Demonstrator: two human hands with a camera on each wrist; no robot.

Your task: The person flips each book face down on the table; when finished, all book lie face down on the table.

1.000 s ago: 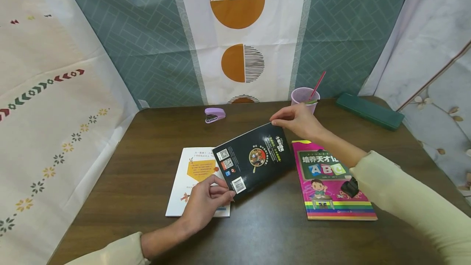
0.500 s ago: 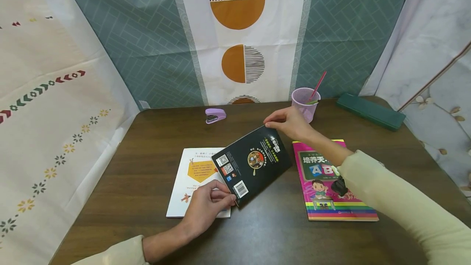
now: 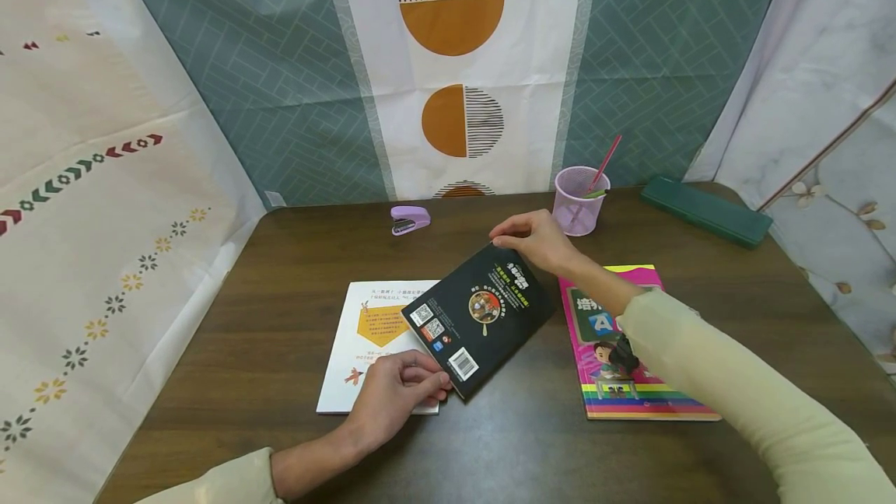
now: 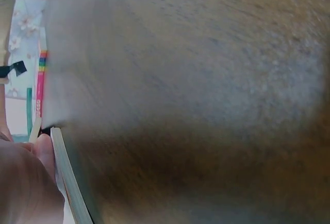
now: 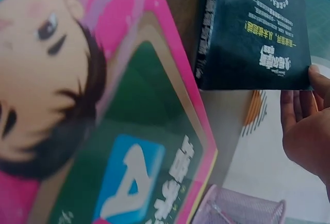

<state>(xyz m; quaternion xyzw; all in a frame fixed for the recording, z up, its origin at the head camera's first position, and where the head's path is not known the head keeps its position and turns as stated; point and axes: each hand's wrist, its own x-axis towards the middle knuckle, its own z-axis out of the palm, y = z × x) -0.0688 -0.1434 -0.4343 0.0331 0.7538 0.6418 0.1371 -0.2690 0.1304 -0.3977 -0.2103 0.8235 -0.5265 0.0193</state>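
Observation:
A black book (image 3: 483,317), back cover up with a barcode and QR codes, is held slanted by both hands in the head view. My left hand (image 3: 395,395) pinches its near-left corner, low over a white book (image 3: 343,364) that lies flat and is partly covered. The far corner is pinched by my right hand (image 3: 539,243), thumb and fingers on either face. In the right wrist view that hand (image 5: 312,131) grips the cover's edge. To the right lies a pink ABC book (image 3: 605,364), partly hidden under the right forearm. The left wrist view shows my left hand (image 4: 31,183) beside a page edge.
At the back stand a purple stapler (image 3: 409,219) and a lilac mesh pen cup (image 3: 577,204) holding a red stick. A dark green case (image 3: 703,211) lies at the back right. Patterned cloths hang behind and beside the wooden table (image 3: 252,333).
My right hand has moved left and slightly toward the person, turning the black book to a steeper slant. The left hand stays nearly in place at its corner.

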